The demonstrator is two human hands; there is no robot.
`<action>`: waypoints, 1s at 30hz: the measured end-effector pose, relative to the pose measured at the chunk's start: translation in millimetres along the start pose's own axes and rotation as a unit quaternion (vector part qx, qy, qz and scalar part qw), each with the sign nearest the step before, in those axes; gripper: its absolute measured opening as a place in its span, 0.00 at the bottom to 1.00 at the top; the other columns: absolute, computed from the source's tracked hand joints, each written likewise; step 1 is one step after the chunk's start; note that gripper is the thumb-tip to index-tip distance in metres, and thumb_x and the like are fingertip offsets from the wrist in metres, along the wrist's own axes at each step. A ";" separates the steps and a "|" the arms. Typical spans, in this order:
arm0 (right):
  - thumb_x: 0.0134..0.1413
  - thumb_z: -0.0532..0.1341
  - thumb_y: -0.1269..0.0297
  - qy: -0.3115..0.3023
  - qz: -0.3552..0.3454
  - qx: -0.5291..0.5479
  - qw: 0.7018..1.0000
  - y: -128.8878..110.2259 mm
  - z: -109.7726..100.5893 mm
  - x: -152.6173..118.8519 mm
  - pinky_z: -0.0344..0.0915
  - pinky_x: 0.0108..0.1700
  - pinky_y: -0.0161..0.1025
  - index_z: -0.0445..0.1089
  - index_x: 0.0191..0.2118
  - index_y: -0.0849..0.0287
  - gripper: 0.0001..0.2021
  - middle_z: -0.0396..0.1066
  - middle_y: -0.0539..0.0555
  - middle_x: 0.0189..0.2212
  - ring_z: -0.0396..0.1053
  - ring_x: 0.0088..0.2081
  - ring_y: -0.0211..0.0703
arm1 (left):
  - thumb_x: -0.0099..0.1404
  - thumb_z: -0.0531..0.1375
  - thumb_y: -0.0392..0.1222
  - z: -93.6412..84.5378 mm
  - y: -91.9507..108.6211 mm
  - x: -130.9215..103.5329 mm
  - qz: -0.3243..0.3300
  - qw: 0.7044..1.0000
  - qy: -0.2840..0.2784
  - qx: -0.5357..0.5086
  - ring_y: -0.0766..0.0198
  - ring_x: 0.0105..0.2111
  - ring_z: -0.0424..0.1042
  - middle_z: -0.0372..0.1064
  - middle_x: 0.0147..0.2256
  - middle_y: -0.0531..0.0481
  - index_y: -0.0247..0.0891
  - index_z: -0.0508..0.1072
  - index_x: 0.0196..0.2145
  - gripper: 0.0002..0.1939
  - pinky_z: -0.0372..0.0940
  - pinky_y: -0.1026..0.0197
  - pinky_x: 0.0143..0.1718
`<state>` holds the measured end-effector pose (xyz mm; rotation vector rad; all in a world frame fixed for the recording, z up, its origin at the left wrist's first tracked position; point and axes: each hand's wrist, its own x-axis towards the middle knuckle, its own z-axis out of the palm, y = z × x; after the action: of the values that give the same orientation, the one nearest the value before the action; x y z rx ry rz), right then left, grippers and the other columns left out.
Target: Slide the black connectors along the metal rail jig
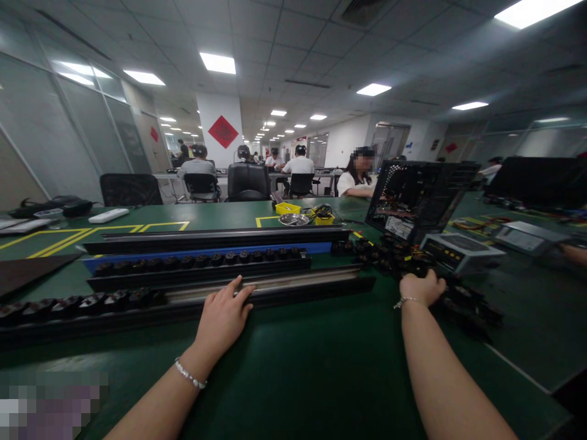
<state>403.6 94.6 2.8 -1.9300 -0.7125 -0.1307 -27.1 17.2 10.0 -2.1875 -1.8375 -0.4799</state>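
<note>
Several black parts [92,302] line the rail [316,280] left of the spread left fingers [233,285], bare rightward; right fingers [439,284], grip unclear, at a dark pile [472,302]

On the table [321,360], the near rail [302,297] runs from ten to one o'clock, left hand [224,310] on it at eleven. Behind lie more rails [220,236], then a dish [293,219] at twelve. At one: right hand [419,287], computer case [413,205] beyond.
</note>
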 end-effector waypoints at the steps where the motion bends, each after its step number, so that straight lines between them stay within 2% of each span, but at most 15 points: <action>1: 0.45 0.53 0.68 0.007 0.024 -0.004 1.000 -3.4 -1.7 -2.3 0.54 0.57 0.54 0.56 0.57 0.71 0.30 0.48 0.72 0.59 0.51 0.59 0.64 | 0.61 0.54 0.43 0.0 0.1 -0.3 0.000 1.000 0.004 -0.003 0.54 0.51 0.66 0.58 0.59 0.45 0.50 0.66 0.52 0.20 0.60 0.50 0.47; 3: 0.45 0.53 0.67 0.003 0.074 -0.013 0.997 -10.5 -4.9 -6.9 0.55 0.57 0.50 0.58 0.57 0.69 0.29 0.45 0.69 0.61 0.53 0.59 0.61 | 0.61 0.54 0.43 -0.1 0.3 -0.8 0.000 1.000 0.011 -0.008 0.54 0.51 0.66 0.59 0.58 0.45 0.49 0.66 0.52 0.20 0.59 0.50 0.48; 5: 0.45 0.53 0.67 -0.015 0.088 -0.025 0.996 -16.6 -7.5 -10.6 0.56 0.57 0.50 0.58 0.57 0.69 0.30 0.45 0.68 0.62 0.56 0.57 0.61 | 0.62 0.53 0.45 -0.4 0.6 -0.8 -0.003 1.000 0.013 -0.012 0.54 0.51 0.66 0.59 0.58 0.46 0.49 0.66 0.52 0.20 0.59 0.50 0.48; 11: 0.43 0.54 0.66 -0.027 0.115 -0.034 0.992 -24.4 -10.8 -13.8 0.61 0.52 0.55 0.59 0.56 0.68 0.30 0.50 0.71 0.59 0.64 0.50 0.63 | 0.65 0.48 0.50 -1.0 0.2 0.6 -0.009 0.999 0.017 -0.026 0.54 0.52 0.65 0.59 0.58 0.47 0.47 0.67 0.52 0.20 0.59 0.49 0.49; 15: 0.43 0.54 0.67 -0.013 0.104 -0.024 0.994 -23.1 -7.8 -15.0 0.60 0.54 0.53 0.63 0.53 0.66 0.27 0.51 0.68 0.59 0.62 0.52 0.61 | 0.66 0.46 0.50 -1.9 -0.5 0.2 -0.006 0.999 0.027 -0.035 0.56 0.52 0.66 0.62 0.57 0.47 0.46 0.67 0.51 0.20 0.60 0.51 0.48; 18: 0.43 0.54 0.68 0.002 0.075 -0.012 0.997 -18.7 -2.6 -15.5 0.58 0.55 0.53 0.65 0.52 0.65 0.26 0.50 0.67 0.60 0.60 0.54 0.60 | 0.66 0.45 0.49 -1.0 -1.5 0.1 -0.001 0.998 0.044 -0.038 0.57 0.50 0.66 0.64 0.55 0.47 0.46 0.69 0.50 0.20 0.61 0.52 0.47; 21: 0.43 0.53 0.69 0.023 0.039 0.012 0.999 -15.3 3.0 -14.6 0.57 0.56 0.52 0.66 0.50 0.69 0.25 0.52 0.69 0.58 0.59 0.55 0.60 | 0.66 0.46 0.49 1.1 -3.4 0.8 0.014 0.997 0.070 -0.031 0.57 0.46 0.68 0.68 0.51 0.46 0.43 0.70 0.48 0.20 0.62 0.53 0.45; 25: 0.45 0.50 0.70 0.048 -0.041 0.049 0.997 -22.4 8.8 -18.9 0.56 0.56 0.48 0.70 0.46 0.72 0.23 0.63 0.69 0.51 0.60 0.54 0.55 | 0.66 0.47 0.48 1.8 -6.5 1.7 0.011 0.994 0.108 -0.023 0.56 0.44 0.68 0.71 0.48 0.48 0.42 0.71 0.47 0.19 0.61 0.51 0.45; 28: 0.47 0.48 0.69 0.011 -0.141 0.063 0.988 -35.5 14.1 -34.0 0.59 0.54 0.45 0.73 0.42 0.68 0.21 0.70 0.64 0.43 0.64 0.49 0.50 | 0.65 0.48 0.47 1.2 -7.9 1.9 -0.015 0.991 0.129 -0.018 0.55 0.49 0.65 0.70 0.49 0.48 0.44 0.72 0.46 0.17 0.58 0.49 0.49; 30: 0.50 0.48 0.66 -0.046 -0.222 0.057 0.972 -43.3 18.5 -48.4 0.58 0.54 0.46 0.74 0.40 0.63 0.20 0.72 0.61 0.43 0.65 0.48 0.48 | 0.65 0.48 0.46 2.2 -8.7 2.0 -0.022 0.991 0.128 -0.012 0.54 0.53 0.61 0.68 0.51 0.47 0.43 0.72 0.46 0.18 0.55 0.48 0.53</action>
<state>336.9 102.9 9.5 -1.6490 -1.1832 -0.2702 -35.2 21.4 8.6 -1.9953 -1.7515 -0.7571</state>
